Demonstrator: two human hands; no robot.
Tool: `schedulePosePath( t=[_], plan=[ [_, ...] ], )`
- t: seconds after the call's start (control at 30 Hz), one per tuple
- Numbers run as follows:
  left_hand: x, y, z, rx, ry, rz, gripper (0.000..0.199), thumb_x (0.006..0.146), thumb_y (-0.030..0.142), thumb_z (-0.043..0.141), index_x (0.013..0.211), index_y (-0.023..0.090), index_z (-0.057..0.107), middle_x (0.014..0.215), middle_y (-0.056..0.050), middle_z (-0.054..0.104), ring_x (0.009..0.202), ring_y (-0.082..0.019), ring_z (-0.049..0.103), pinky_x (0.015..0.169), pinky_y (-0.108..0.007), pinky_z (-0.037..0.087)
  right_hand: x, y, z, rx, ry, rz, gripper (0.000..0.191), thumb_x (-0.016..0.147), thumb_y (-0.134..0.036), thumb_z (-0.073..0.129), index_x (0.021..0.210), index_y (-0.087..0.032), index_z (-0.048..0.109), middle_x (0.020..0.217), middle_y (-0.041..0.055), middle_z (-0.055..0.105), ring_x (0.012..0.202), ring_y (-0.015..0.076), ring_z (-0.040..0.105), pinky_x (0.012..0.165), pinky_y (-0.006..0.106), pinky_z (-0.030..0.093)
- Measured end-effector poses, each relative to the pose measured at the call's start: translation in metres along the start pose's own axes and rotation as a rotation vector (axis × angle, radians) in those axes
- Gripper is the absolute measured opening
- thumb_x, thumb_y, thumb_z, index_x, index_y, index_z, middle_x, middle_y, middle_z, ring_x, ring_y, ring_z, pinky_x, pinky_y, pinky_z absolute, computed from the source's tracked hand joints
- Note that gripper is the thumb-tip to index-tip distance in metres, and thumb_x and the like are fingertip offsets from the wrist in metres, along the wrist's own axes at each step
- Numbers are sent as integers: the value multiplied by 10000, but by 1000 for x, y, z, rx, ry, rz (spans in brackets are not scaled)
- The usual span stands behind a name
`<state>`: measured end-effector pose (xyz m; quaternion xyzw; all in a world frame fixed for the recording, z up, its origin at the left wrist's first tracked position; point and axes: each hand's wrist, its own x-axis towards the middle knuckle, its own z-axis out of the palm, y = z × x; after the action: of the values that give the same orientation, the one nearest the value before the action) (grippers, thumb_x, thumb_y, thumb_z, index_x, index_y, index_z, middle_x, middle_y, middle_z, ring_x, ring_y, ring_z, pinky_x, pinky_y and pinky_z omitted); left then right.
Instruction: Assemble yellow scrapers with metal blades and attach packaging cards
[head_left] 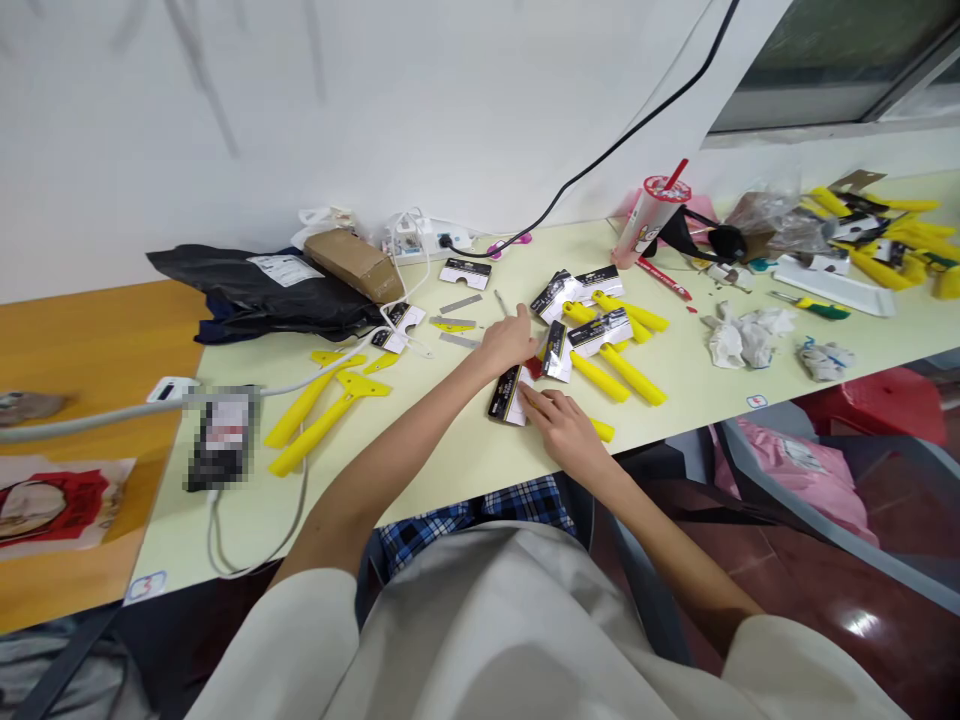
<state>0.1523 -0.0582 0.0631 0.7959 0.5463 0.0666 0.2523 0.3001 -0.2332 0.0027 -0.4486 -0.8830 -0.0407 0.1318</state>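
Note:
My left hand (507, 342) lies on the pale green table (465, 455), fingers bent over the top of a black-and-white packaging card (506, 396). My right hand (562, 425) presses its fingertips on the lower right of the same card, beside a yellow-handled scraper (602, 431). Just beyond the hands lies a pile of several packaged yellow scrapers (611, 340). Two bare yellow scrapers (322, 410) rest to the left. Thin metal blades (459, 304) lie behind my left hand.
A black bag (255, 295) and brown parcel (352, 262) sit at the back left by a power strip (424, 240). A drink cup (645, 218), crumpled cloths (746, 335) and more yellow scrapers (892, 245) lie at right. A phone (221, 438) with cable is left. A red stool (885, 405) stands below.

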Motion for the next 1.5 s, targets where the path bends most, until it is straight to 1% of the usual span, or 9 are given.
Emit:
schedulePosePath(
  t=[0.3, 0.47, 0.6, 0.77, 0.9, 1.1, 1.23, 1.33, 1.5],
  plan=[
    [5, -14, -40, -293, 307, 60, 489, 1013, 167, 623, 1489, 92, 541, 1080, -165, 778, 1066, -298, 745, 976, -410, 521, -3, 40, 2, -36, 26, -20, 651, 974, 38, 483, 1594, -102, 625, 1716, 134, 575, 1252, 378, 601, 1047, 543, 600],
    [-70, -34, -51, -464, 404, 110, 532, 975, 162, 661, 1495, 187, 547, 1004, -40, 733, 869, -184, 706, 934, -353, 542, 2, 65, 7, -26, 60, -3, 647, 996, 9, 481, 1618, -120, 601, 1675, 122, 622, 1279, 369, 616, 1073, 539, 601],
    [-152, -60, -30, -633, 354, 97, 469, 1017, 245, 635, 1480, 233, 560, 1107, -63, 707, 901, -171, 707, 825, -315, 581, 9, 72, 4, -42, 101, 81, 631, 1028, -17, 466, 1638, -143, 572, 1632, 138, 661, 1369, 406, 609, 1070, 591, 588],
    [-217, -79, 15, -820, 384, -36, 444, 1079, 380, 635, 1495, 265, 535, 1155, -71, 682, 987, -183, 739, 905, -351, 636, 27, 8, -11, 337, 317, 179, 487, 1130, -219, 539, 1616, -208, 559, 1559, 204, 687, 1456, 409, 602, 1217, 683, 478],
    [-216, -67, 36, -929, 482, -59, 518, 1057, 453, 715, 1492, 267, 503, 1197, -101, 729, 1056, -217, 767, 998, -395, 632, 51, -68, -8, 1066, 83, 236, 608, 1127, -492, 660, 1635, -252, 428, 1493, 193, 695, 1248, 324, 745, 1037, 523, 638],
    [-211, -90, 5, -592, 496, 41, 332, 1124, 419, 609, 1420, 270, 630, 1284, -119, 808, 1230, -277, 750, 1145, -499, 561, 76, -79, 5, 1310, 19, 472, 484, 1131, -617, 610, 1416, -225, 622, 911, 19, 687, 623, 179, 555, 579, 333, 488],
    [-233, -170, -31, -50, 708, -162, 261, 1071, 463, 661, 1211, 245, 695, 1243, -148, 783, 1235, -368, 701, 1165, -589, 504, 65, -54, -1, 1174, 91, 553, 417, 1075, -650, 690, 1082, -233, 710, 741, -28, 505, 621, 170, 455, 552, 313, 375],
    [-245, -221, -37, 137, 578, -259, 338, 994, 440, 738, 1237, 219, 661, 1186, -173, 754, 1151, -402, 694, 1049, -569, 559, 52, -43, 1, 1160, 116, 589, 436, 1059, -657, 710, 937, -247, 629, 719, -41, 447, 602, 161, 421, 538, 309, 352],
    [-244, -221, -31, 20, 511, -198, 319, 1056, 368, 608, 1337, 221, 644, 1174, -158, 756, 1159, -358, 724, 1015, -512, 592, 49, -33, 12, 1165, 131, 590, 440, 1070, -661, 694, 931, -266, 560, 724, -48, 429, 600, 163, 425, 531, 302, 381]
  ],
)
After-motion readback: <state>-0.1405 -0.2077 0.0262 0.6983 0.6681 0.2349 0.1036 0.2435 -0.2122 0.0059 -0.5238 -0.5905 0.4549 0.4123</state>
